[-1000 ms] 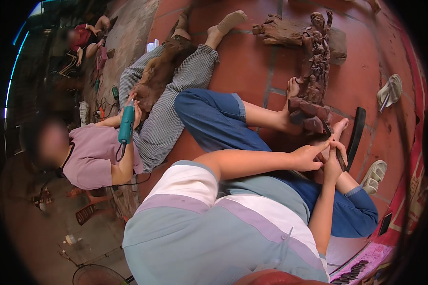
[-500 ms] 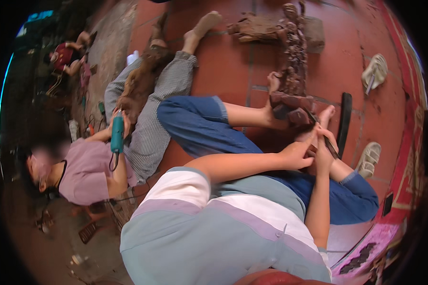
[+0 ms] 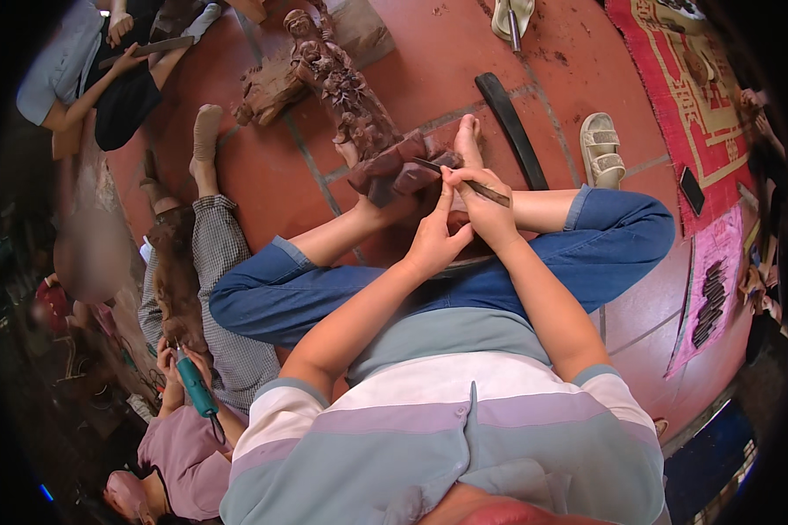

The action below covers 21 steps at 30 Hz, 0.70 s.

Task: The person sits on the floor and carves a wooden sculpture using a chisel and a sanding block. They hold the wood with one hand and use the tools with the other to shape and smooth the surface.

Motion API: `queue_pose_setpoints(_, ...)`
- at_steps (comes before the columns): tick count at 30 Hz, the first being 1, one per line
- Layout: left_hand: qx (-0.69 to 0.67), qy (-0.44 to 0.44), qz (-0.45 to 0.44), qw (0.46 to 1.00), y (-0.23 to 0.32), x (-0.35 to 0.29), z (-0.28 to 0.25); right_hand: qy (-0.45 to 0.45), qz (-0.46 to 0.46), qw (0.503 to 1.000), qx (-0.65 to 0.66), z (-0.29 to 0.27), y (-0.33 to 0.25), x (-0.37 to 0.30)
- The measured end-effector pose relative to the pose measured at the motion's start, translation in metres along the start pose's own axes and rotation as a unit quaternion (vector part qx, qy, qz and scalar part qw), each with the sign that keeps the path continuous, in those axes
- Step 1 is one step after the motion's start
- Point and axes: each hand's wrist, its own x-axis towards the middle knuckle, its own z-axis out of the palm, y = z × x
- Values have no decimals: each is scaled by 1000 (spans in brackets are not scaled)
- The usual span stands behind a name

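A dark reddish-brown wood carving [image 3: 341,87], covered in carved figures and leaves, lies tilted on the tiles with its faceted base [image 3: 394,173] toward me, by my bare feet. My right hand [image 3: 488,210] is closed around the brown handle of a slim carving chisel [image 3: 477,189]. The chisel's dark blade points left, at the base's edge; whether it cuts in is too small to tell. Beside it, my left hand [image 3: 436,243] has its fingers stretched out and thumb apart. Its index fingertip touches the chisel near the blade.
Behind the carving lies a rough wood block [image 3: 355,39]. On my right are a dark curved bar [image 3: 512,131], a sandal [image 3: 602,149], a phone [image 3: 692,191] and a pink cloth [image 3: 685,350] bearing several tools. At left, a co-worker holds a green power tool [image 3: 197,381].
My view has turned, so the scene appears rotated and shifted left, with more of the right side and another person at upper left showing. My right hand still grips the chisel at the base.
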Motion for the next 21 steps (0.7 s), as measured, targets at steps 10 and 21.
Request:
queue_pose_setpoints(10,-36,-17,-22,999,2,6,6,10,23,999,49,-4,-6,0)
queue_pose_setpoints(21,-22,-60,-81,995,18,11,5,17,100,992,70,-13,5,-4)
